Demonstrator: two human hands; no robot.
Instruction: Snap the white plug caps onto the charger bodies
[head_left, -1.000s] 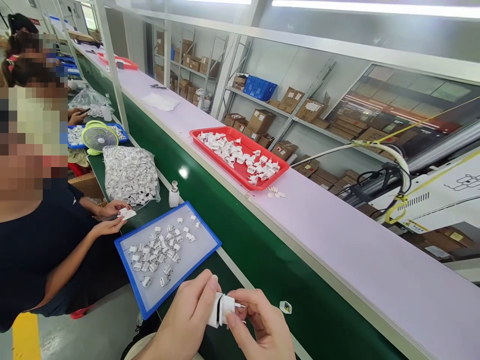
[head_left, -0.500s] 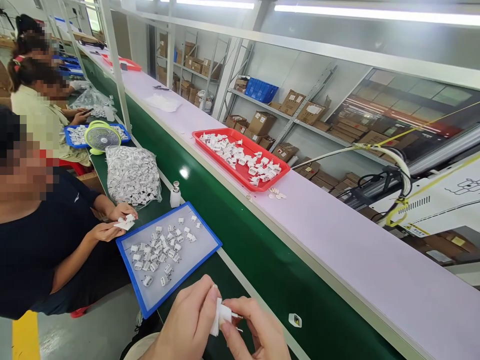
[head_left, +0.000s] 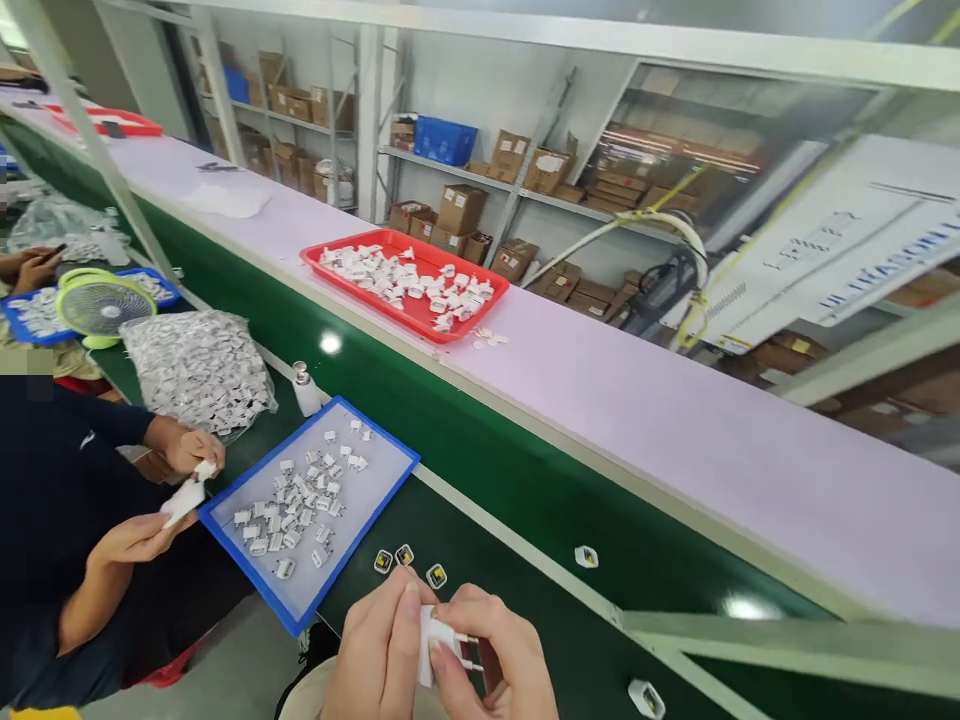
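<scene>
Gripped by left hand (head_left: pixel 379 645) and right hand (head_left: pixel 499 650), white plug adapter (head_left: pixel 427 650) points prongs (head_left: pixel 473 666) rightward, likely leaving its body free to pinch.

Bright, glare on belt (head_left: pixel 480 450), edges perhaps blurred

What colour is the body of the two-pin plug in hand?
White: the plug body shows best in the head view, the only one.
</scene>
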